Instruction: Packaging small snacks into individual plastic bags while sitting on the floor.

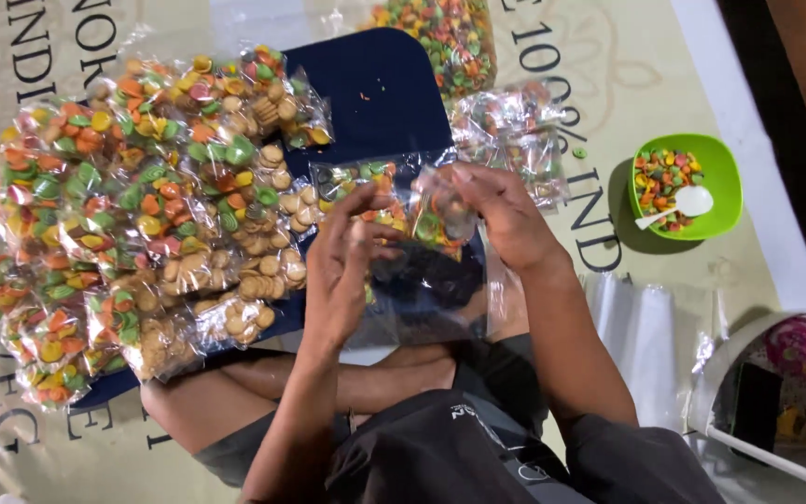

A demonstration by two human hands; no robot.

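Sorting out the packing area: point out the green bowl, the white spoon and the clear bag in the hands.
green bowl (722, 173), head view, on its bare right inner wall.
white spoon (692, 201), head view, on its scoop.
clear bag (422, 280), head view, on its lower, mostly unfilled part below the hands.

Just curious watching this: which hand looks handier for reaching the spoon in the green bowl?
Probably the right hand: the green bowl with its white spoon sits on that side, while the left hand is across the clear bag both hold.

big candy bag (440, 37): top cut off | white rack (767, 411): edge-cropped
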